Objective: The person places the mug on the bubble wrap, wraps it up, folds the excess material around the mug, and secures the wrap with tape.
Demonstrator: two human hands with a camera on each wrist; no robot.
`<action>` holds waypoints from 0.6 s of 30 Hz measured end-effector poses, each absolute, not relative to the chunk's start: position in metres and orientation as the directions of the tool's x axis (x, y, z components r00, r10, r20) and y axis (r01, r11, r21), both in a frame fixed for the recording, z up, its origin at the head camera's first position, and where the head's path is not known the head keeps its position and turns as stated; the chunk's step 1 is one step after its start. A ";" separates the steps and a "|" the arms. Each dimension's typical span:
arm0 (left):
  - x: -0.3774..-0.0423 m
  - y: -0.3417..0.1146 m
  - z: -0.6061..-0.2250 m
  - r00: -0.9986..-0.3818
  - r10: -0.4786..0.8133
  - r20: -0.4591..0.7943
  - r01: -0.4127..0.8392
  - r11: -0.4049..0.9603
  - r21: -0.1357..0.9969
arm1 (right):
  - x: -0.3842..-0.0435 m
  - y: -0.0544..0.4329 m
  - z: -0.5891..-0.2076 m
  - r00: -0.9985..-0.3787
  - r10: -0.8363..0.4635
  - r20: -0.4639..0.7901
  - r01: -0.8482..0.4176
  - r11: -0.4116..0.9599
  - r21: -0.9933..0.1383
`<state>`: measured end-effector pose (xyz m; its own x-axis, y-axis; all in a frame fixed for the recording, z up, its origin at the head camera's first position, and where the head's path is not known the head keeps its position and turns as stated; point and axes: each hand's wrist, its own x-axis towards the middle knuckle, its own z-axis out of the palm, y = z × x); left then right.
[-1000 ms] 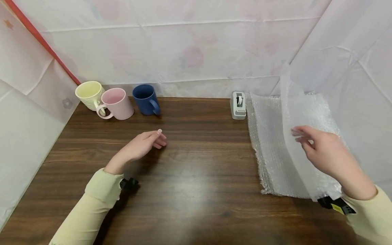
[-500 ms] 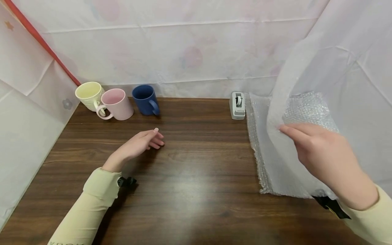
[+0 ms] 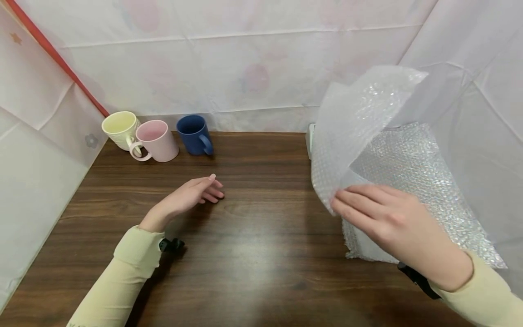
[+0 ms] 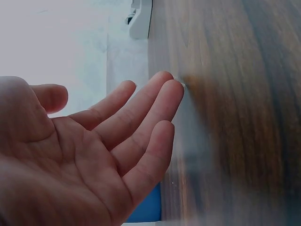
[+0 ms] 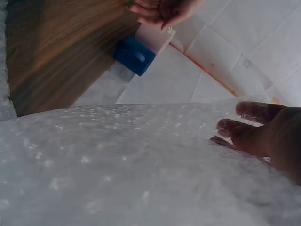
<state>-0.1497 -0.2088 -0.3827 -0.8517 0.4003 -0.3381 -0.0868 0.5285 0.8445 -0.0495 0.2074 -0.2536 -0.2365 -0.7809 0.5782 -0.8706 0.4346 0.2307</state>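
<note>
A lifted sheet of bubble wrap [image 3: 351,120] curves up from my right hand [image 3: 394,222], which pinches its near left edge between thumb and fingers. In the right wrist view this bubble wrap [image 5: 108,160] fills the lower part, with the fingers [image 5: 244,134] at its edge. Beneath it, more bubble wrap [image 3: 445,200] lies flat at the right of the table. My left hand [image 3: 185,197] is held low at the table's left middle, holding nothing; the left wrist view shows its palm [image 4: 80,155] and loosely bent fingers.
At the back left stand a yellow mug [image 3: 118,129], a pink mug [image 3: 160,144] and a blue mug [image 3: 193,136]. A tape dispenser [image 3: 309,141] at the back is mostly hidden by the raised sheet. Cloth walls [image 3: 253,54] enclose the wooden table [image 3: 253,227].
My right hand has taken hold of the top bubble wrap sheet and drawn it left, off the pile and partly over the tape dispenser. The left hand has barely moved.
</note>
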 end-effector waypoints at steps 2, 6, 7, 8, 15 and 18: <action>-0.149 -0.208 -0.382 -0.846 0.409 -0.342 -0.092 0.520 0.849 | -0.048 0.204 -0.256 -0.198 -0.804 0.561 -0.879 0.400 0.262; -0.150 -0.207 -0.382 -0.833 0.436 -0.341 -0.095 0.495 0.864 | -0.047 0.197 -0.265 -0.119 -0.848 0.516 -0.884 0.327 0.334; -0.150 -0.207 -0.383 -0.830 0.442 -0.340 -0.096 0.487 0.868 | -0.048 0.195 -0.269 -0.096 -0.857 0.506 -0.882 0.309 0.355; -0.150 -0.207 -0.383 -0.826 0.450 -0.339 -0.093 0.483 0.870 | -0.049 0.194 -0.273 -0.076 -0.866 0.495 -0.879 0.293 0.377; -0.147 -0.205 -0.381 -0.810 0.484 -0.331 -0.085 0.461 0.883 | -0.050 0.186 -0.308 -0.004 -0.918 0.398 -0.851 0.212 0.480; -0.149 -0.206 -0.382 -0.814 0.486 -0.318 -0.095 0.428 0.899 | -0.048 0.184 -0.318 0.012 -0.935 0.355 -0.843 0.182 0.507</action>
<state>-0.1489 -0.2060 -0.3822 -0.8141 0.4862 -0.3177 -0.0950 0.4281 0.8987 -0.0476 0.1843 -0.3185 0.0121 -0.9349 0.3548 -0.8426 0.1815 0.5070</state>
